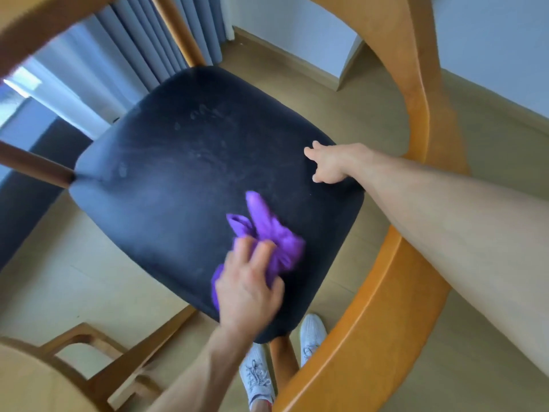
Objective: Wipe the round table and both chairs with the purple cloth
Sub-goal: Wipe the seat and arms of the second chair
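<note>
From the head camera, the work is on a chair: the left hand (248, 288) is clamped on the bunched purple cloth (267, 233) and presses it on the near right part of the dark seat (178, 179). The right hand (328, 163) rests with fingers spread on the seat's right edge, gripping nothing, probably steadying the chair. The seat shows pale smudges and streaks toward its far middle, so I judge this chair only partly wiped (its curved wooden back rail (416, 114) shows no sign either way). Whether the second chair has been done cannot be told; it is not clearly in view. A pale rounded edge at the near left (26, 379) may be the desk, its state unreadable.

The seat looks like soft, matt upholstery. Around it lie a light wood floor (74, 263), grey curtains (142, 34) at the far left and a white wall (490, 40) at the far right.
</note>
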A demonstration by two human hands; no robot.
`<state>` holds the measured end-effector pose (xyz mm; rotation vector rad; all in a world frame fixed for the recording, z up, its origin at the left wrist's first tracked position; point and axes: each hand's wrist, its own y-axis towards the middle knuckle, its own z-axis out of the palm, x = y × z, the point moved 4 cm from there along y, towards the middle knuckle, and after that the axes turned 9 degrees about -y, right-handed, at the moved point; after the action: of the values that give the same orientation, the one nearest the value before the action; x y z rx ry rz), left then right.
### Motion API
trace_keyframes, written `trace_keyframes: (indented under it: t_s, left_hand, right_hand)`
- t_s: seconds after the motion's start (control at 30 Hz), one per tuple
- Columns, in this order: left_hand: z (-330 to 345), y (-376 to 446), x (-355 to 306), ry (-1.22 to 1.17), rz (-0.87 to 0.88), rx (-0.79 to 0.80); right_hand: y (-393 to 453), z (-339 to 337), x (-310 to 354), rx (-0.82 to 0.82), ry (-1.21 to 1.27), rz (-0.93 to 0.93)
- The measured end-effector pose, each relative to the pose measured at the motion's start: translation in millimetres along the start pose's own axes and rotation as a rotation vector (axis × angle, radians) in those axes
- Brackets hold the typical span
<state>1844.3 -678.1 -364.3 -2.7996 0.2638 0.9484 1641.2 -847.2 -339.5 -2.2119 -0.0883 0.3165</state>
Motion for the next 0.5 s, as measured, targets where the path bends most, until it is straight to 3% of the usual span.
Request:
trace_keyframes:
  t_s: [0.13, 0.2, 0.27, 0.4, 0.43, 0.5]
  left_hand:
    - [1.4, -9.2, -0.5, 0.018, 0.452, 0.321]
    - [-23.4, 14.5, 27.0, 0.087, 0.566, 0.295]
    - [-61.9, 56.1, 73.0, 0.155, 0.382, 0.106]
    - [-120.5, 121.6, 135.1, 0.061, -0.349, -0.325]
    - [-114.7, 128.6, 127.0, 0.053, -0.444, -0.362]
    - [-88.3, 133.6, 88.7, 0.042, -0.459, -0.361]
  right_hand:
    - [-1.6, 1.3, -1.4, 0.017, 0.046, -0.002]
    - [-2.1, 0.0, -1.5, 0.015, 0.065, 0.003]
    - [-2.6, -0.7, -0.6, 0.022, 0.075, 0.002]
    - [-3.7, -2.7, -1.2, 0.022, 0.072, 0.003]
    - [-3.9, -3.9, -1.1, 0.022, 0.071, 0.004]
    - [-4.6, -4.7, -0.1, 0.028, 0.072, 0.007]
